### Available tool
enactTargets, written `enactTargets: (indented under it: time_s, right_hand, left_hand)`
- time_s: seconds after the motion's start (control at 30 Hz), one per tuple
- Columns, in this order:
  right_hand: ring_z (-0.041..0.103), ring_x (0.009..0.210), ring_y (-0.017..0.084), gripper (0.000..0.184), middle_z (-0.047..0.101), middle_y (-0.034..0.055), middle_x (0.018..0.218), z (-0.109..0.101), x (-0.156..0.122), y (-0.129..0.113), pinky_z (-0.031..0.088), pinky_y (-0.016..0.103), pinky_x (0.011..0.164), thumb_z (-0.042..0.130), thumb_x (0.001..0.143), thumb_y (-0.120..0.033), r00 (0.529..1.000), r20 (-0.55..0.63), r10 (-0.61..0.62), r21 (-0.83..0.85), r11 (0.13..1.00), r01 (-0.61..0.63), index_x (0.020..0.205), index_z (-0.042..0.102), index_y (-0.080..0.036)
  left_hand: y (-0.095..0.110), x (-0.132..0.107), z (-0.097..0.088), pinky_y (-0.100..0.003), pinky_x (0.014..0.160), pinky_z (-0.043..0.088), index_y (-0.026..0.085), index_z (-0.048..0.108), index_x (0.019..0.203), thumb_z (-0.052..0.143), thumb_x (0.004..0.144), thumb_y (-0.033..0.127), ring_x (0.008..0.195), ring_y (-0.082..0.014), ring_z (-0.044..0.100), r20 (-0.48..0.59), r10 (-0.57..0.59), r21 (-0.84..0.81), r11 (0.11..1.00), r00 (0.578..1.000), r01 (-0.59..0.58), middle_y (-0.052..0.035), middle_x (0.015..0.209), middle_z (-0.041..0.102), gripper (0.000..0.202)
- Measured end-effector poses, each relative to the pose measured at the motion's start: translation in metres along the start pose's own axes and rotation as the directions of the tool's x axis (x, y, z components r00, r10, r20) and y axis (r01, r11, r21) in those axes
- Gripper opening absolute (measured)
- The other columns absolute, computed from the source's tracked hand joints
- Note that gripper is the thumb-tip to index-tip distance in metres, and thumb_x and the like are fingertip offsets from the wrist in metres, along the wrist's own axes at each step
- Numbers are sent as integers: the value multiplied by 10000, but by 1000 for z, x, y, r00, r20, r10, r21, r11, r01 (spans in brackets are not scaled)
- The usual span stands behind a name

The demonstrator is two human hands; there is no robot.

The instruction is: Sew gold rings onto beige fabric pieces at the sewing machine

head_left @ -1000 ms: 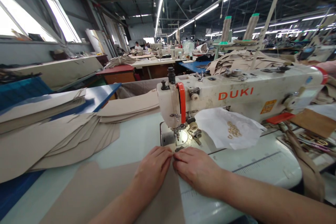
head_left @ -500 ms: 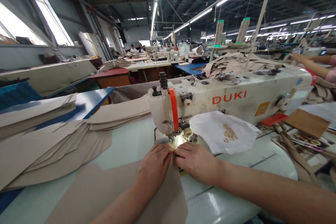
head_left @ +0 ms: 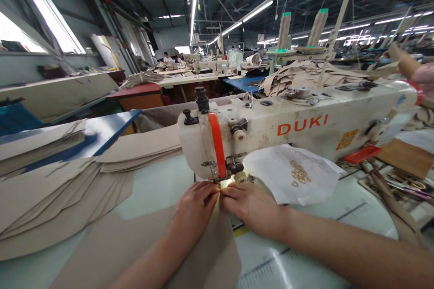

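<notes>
At the sewing machine [head_left: 257, 133], your hands [head_left: 195, 205] are pinching the beige panel [head_left: 217, 246], apparently aligning it; feeding is probably demanding steadiness.

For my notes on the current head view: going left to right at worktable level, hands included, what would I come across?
Fanned stack of beige pieces → left hand → right hand → small gold-coloured pieces on a white sheet → red object → flat brown piece.

broad beige panel [head_left: 132, 235] lies flat on pale table [head_left: 149, 192]
</notes>
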State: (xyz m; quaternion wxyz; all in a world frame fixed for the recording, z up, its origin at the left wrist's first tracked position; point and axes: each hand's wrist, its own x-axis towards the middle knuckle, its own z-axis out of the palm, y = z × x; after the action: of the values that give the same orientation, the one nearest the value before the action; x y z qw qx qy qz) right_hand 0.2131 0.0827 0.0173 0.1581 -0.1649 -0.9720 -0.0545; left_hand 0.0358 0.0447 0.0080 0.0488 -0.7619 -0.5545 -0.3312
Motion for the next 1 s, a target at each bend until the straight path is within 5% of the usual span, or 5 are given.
enactTargets:
  time_s: [0.6, 1.0]
  right_hand:
    - [524, 968, 189, 101, 626, 57, 988, 4, -9, -4, 408, 306, 898, 503, 904, -165, 997, -78, -14, 33, 999, 17, 881, 599, -144]
    - [559, 972, 145, 112, 656, 45, 982, 1, -11, -4, 431, 268, 852, 490, 914, -191, 996, -57, -72, 141, 987, 80, 945, 597, -176]
  left_hand:
    - [8, 0, -7, -308, 788, 544, 194, 682, 796, 544, 786, 130, 834, -176, 647, 74, -91, -28, 995, 993, 94, -32, 864, 710, 152]
    - [3, -19, -12, -344, 948, 493, 135, 622, 1073, 376, 897, 160, 1070, -193, 589, 205, 143, 182, 966, 968, -182, -96, 1098, 669, 304]
